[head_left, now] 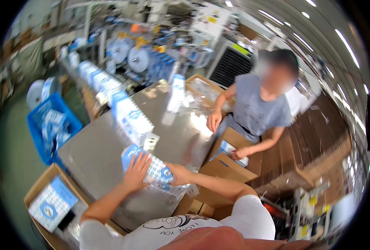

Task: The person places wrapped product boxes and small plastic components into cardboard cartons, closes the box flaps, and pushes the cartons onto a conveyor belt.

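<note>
Over the near part of the metal table point(85, 156), both my hands hold a blue-and-white patterned pack point(155, 168). My left hand point(137, 171) lies across its left part with fingers spread over the top. Around its right end curls my right hand point(179, 174), thumb on the near side. Below the pack, partly hidden by it, is more patterned packaging point(168, 188). A long row of similar packs point(128, 114) stretches away to the far left, its near end just beyond my hands.
Across the table, a co-worker point(264, 100) holds a pack in an open cardboard box point(228, 164). A blue crate point(37, 133) with packs stands at left. Another cardboard box point(32, 191) holds a patterned pack at lower left. Machinery point(137, 58) with reels lies beyond; brown cardboard stacks point(314, 137) are right.
</note>
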`<state>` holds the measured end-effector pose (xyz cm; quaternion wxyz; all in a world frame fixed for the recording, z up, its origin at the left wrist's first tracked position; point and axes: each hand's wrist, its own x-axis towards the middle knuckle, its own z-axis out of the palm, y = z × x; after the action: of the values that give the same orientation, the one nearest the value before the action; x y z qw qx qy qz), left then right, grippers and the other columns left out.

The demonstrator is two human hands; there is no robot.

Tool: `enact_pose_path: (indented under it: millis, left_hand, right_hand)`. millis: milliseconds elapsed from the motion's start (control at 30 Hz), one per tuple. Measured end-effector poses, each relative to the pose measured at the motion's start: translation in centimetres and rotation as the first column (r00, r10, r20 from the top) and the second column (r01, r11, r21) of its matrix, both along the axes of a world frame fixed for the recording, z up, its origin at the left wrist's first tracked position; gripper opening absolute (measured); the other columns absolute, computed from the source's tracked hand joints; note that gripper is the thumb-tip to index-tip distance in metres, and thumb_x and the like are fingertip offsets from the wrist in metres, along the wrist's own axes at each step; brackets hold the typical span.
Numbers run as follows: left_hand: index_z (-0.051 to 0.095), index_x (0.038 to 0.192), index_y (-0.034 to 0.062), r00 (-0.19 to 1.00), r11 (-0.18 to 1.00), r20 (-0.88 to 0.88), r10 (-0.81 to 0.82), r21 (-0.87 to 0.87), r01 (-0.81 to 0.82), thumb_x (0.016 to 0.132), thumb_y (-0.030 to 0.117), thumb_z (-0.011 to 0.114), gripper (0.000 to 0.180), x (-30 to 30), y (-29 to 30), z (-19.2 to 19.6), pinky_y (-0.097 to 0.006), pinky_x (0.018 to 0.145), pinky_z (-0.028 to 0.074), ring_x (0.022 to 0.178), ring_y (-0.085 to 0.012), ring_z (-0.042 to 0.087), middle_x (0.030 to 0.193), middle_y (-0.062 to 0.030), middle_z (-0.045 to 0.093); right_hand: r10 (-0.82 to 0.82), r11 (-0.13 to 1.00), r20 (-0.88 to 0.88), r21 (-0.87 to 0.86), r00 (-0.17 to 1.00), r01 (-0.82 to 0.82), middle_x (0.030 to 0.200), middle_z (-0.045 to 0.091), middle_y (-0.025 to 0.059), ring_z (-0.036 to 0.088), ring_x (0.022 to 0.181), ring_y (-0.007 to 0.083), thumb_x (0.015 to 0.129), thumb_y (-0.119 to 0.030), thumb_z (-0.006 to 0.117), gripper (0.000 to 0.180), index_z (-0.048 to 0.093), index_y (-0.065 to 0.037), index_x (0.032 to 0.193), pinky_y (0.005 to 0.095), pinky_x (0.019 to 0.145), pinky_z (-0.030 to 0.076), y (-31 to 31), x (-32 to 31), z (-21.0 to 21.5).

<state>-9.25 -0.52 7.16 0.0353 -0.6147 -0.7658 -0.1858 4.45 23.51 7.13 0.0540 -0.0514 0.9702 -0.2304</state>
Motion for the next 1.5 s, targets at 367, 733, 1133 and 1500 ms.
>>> enact_pose_path:
  millis: [367, 733, 1133, 1500]
  left_hand:
    - [0.052, 0.124, 0.0008, 0.988, 0.995, 0.128, -0.084, 0.066, 0.076, 0.065, 0.027, 0.077, 0.069, -1.6, -2.5, -1.3, -0.041, 0.096, 0.041, 0.106, -0.0324, 0.056, 0.106, -0.0157, 0.058]
    - [0.051, 0.126, -0.0003, 0.989, 0.995, 0.111, -0.095, -0.020, 0.098, 0.063, 0.011, 0.070, 0.067, 1.1, -1.8, -1.7, -0.040, 0.093, 0.042, 0.101, -0.0322, 0.057, 0.101, -0.0151, 0.058]
    - [0.039, 0.134, -0.0021, 0.732, 0.827, 0.410, -0.544, 0.408, 0.387, 0.075, 0.021, 0.075, 0.073, 22.2, 11.8, 4.1, -0.048, 0.091, 0.045, 0.108, -0.0410, 0.056, 0.113, -0.0228, 0.058]
    - [0.060, 0.110, -0.0024, 0.612, 0.359, 0.402, -0.681, -0.546, 0.757, 0.089, 0.017, 0.050, 0.030, 33.8, 17.3, -20.2, -0.049, 0.064, 0.053, 0.079, -0.0395, 0.066, 0.088, -0.0250, 0.065]
  right_hand:
    - [-0.396, 0.858, -0.200, 0.266, 0.896, 0.439, 0.131, 0.046, 0.0263, 0.052, 0.117, 0.0412, 0.074, -0.049, 0.074, 0.099, 0.022, -0.025, 0.155, 0.0500, 0.093, 0.045, 0.5, -26.0, -1.1]
    - [-0.448, 0.877, -0.030, 0.180, 0.894, 0.446, 0.116, 0.057, 0.0223, 0.058, 0.106, 0.0407, 0.063, -0.021, 0.087, 0.118, 0.015, -0.020, 0.156, 0.0446, 0.091, 0.048, 2.6, -1.6, 0.1]
    - [-0.271, 0.957, -0.241, -0.169, 0.932, 0.235, 0.146, 0.041, 0.0180, 0.042, 0.135, 0.0286, 0.065, -0.006, 0.084, 0.104, 0.026, -0.003, 0.151, 0.0378, 0.109, 0.035, 8.9, 18.3, 16.0]
    - [-0.475, 0.868, -0.015, -0.172, 0.880, 0.466, 0.118, 0.054, 0.0237, 0.052, 0.110, 0.0423, 0.061, -0.004, 0.074, 0.099, 0.031, -0.005, 0.149, 0.0476, 0.095, 0.043, 5.2, 40.1, -14.2]
